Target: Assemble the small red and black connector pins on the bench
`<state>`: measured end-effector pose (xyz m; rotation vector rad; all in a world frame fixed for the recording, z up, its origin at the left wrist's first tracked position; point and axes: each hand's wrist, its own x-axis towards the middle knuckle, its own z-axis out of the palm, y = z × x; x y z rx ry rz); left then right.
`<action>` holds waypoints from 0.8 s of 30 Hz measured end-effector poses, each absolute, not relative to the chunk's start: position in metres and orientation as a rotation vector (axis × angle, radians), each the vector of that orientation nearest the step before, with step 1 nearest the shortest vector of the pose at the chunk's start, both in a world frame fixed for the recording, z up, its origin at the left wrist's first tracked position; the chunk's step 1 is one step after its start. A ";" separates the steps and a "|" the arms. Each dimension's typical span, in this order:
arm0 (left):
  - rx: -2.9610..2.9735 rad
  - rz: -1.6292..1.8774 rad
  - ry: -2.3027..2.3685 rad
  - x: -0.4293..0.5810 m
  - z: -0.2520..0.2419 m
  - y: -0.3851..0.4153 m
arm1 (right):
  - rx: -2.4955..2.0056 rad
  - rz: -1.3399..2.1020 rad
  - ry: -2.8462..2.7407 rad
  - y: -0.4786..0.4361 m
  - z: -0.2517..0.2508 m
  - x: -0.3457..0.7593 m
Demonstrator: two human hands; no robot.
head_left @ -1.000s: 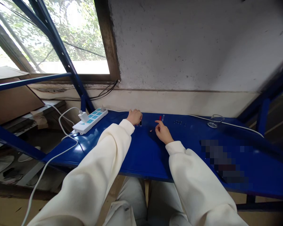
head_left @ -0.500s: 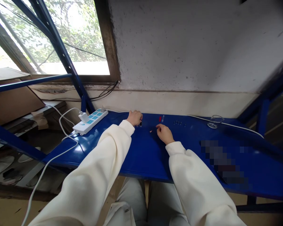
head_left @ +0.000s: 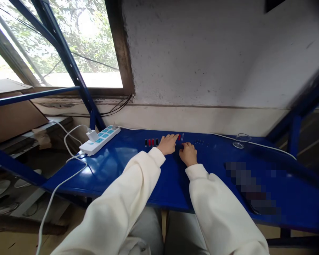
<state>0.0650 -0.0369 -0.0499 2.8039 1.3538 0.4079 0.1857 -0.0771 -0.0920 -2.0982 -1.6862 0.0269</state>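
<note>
My left hand (head_left: 168, 144) reaches across the blue table, its fingers stretched toward a small red cylindrical piece (head_left: 179, 137). The fingertips are at or just beside that piece; contact is unclear. A small clear tube (head_left: 182, 136) stands right of it. Just in front, my right hand (head_left: 188, 154) is closed, fingers curled inward; anything between them is hidden. Left of my left hand, small cylinders stand in a row: a black one (head_left: 146, 142), two red ones (head_left: 151, 142) and another black one (head_left: 156, 142).
Several tiny clear parts (head_left: 200, 142) lie right of my right hand. A glass cup (head_left: 241, 141) is farther right, near a white cable. A blurred dark object (head_left: 251, 187) lies at the front right. A white power strip (head_left: 99, 140) with cords occupies the table's left end.
My left hand has moved right, from the row of cylinders toward the red piece, uncovering the row. My right hand stays near its place, slightly turned. The view has shifted a little.
</note>
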 end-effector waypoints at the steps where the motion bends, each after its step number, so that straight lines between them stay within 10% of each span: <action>1: 2.770 0.390 1.382 0.070 -0.057 -0.036 | -2.097 0.030 -1.683 -0.077 -0.093 0.186; 24: 2.472 0.810 1.588 0.104 -0.082 -0.016 | -2.052 0.052 -1.677 -0.068 -0.102 0.189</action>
